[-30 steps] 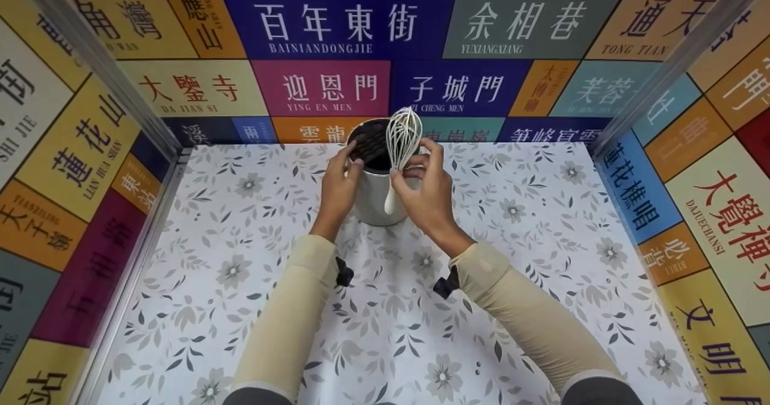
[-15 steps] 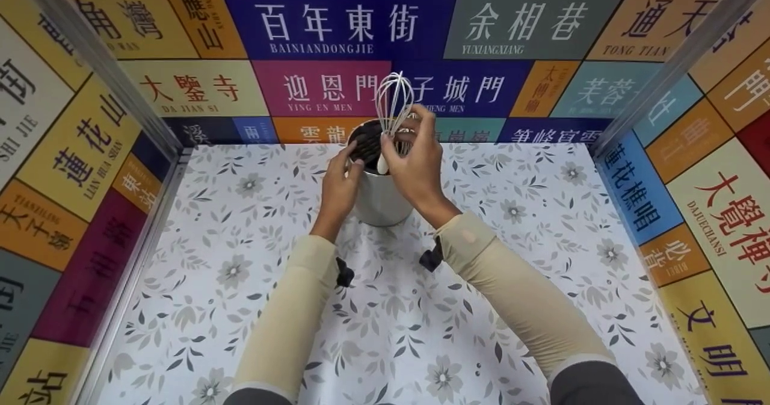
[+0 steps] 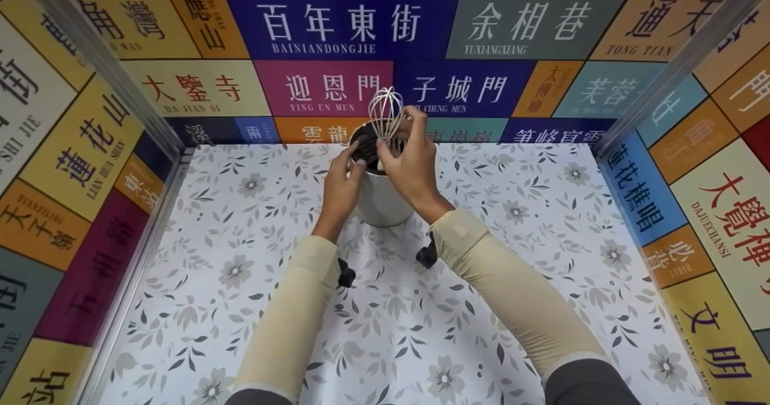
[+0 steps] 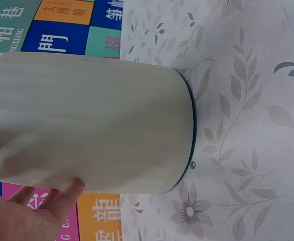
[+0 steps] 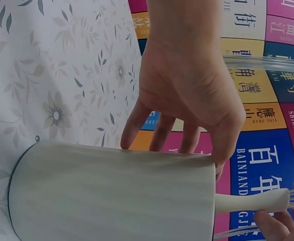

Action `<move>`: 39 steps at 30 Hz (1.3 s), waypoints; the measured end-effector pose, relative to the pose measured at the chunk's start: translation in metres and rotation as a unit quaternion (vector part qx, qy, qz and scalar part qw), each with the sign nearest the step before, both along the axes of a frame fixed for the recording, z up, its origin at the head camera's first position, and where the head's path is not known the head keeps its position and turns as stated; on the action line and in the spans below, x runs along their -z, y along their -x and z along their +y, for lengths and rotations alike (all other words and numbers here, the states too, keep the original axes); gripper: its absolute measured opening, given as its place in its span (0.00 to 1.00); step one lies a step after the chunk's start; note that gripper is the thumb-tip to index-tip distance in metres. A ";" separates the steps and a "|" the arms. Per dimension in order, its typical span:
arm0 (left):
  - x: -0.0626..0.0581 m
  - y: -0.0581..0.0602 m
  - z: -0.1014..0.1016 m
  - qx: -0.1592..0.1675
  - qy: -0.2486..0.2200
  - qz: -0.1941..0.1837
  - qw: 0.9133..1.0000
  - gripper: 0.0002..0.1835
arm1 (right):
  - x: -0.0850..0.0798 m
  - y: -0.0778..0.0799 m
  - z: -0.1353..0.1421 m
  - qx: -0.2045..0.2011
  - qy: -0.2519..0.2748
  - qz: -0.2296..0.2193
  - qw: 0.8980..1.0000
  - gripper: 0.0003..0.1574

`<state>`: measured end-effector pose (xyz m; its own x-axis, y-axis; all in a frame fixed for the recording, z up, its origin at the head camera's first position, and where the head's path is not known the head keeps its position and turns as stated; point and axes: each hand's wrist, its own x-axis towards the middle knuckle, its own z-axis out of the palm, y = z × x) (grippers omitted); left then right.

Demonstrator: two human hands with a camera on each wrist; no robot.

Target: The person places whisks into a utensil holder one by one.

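A pale cylindrical utensil holder [image 3: 385, 203] with a dark inside stands upright on the table. My left hand [image 3: 340, 191] grips its left side, thumb at the rim, fingers against the outer wall [image 5: 112, 191]. Above the opening, my right hand [image 3: 415, 161] pinches a wire whisk [image 3: 385, 110] where the wires meet the handle. The wire loops point up. In the right wrist view the whisk's pale handle [image 5: 250, 201] points down into the opening, its lower end hidden by the wall. A few more thin wires [image 5: 237, 232] show beside it; what they belong to is unclear.
A white floral cloth [image 3: 385, 321] covers the table. Panels with Chinese lettering [image 3: 337, 20] rise at the back and on both sides, joined by clear strips [image 3: 102, 62] at the corners. The holder stands near the back panel.
My right hand lifted the whisk from in front of the holder to above its opening, then lowered it slightly with the handle going in. The left hand stays at the holder.
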<state>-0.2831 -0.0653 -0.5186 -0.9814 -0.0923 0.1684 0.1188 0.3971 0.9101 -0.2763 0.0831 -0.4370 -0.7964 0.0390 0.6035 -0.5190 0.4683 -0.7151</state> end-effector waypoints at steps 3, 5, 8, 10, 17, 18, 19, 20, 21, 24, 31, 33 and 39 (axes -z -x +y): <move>0.000 0.000 0.000 0.000 0.002 0.002 1.000 0.26 | 0.002 -0.001 0.000 -0.003 0.001 -0.005 1.000 0.39; 0.000 0.000 0.000 0.000 0.004 0.002 1.000 0.26 | 0.002 -0.002 0.001 -0.010 0.000 -0.005 1.000 0.42; -0.001 0.001 0.000 -0.001 0.007 0.002 1.000 0.26 | 0.002 -0.002 0.001 -0.018 -0.014 0.006 1.000 0.45; 0.000 0.001 -0.001 -0.001 0.010 0.003 1.000 0.26 | 0.002 -0.002 0.002 -0.017 -0.034 0.021 0.999 0.45; 0.001 0.002 -0.003 -0.005 0.014 0.010 1.000 0.26 | 0.001 -0.003 0.005 -0.005 -0.086 0.038 0.996 0.35; 0.001 0.002 -0.003 -0.005 0.013 0.009 1.000 0.26 | 0.001 -0.004 0.005 -0.004 -0.090 0.035 0.995 0.33; 0.001 0.002 -0.004 -0.004 0.012 0.007 1.000 0.26 | 0.001 -0.004 0.005 -0.004 -0.095 0.033 0.995 0.31; 0.001 0.002 -0.004 -0.002 0.010 0.006 1.000 0.26 | 0.002 -0.004 0.005 -0.003 -0.102 0.033 0.994 0.30; 0.002 0.001 -0.004 0.000 0.008 0.004 1.000 0.26 | 0.003 -0.004 0.005 -0.004 -0.107 0.033 0.994 0.30; 0.002 0.001 -0.004 0.003 0.005 0.001 1.000 0.26 | 0.005 -0.005 0.005 -0.004 -0.120 0.035 0.992 0.28; 0.002 0.001 -0.004 0.002 0.004 0.006 1.000 0.26 | 0.009 -0.005 0.006 0.006 -0.147 0.041 0.988 0.21; 0.002 0.002 -0.004 0.003 0.003 0.005 1.000 0.26 | 0.010 -0.005 0.006 0.006 -0.154 0.047 0.987 0.20; 0.002 0.001 -0.003 0.003 0.004 0.000 1.000 0.26 | 0.012 -0.007 0.008 0.009 -0.173 0.064 0.983 0.20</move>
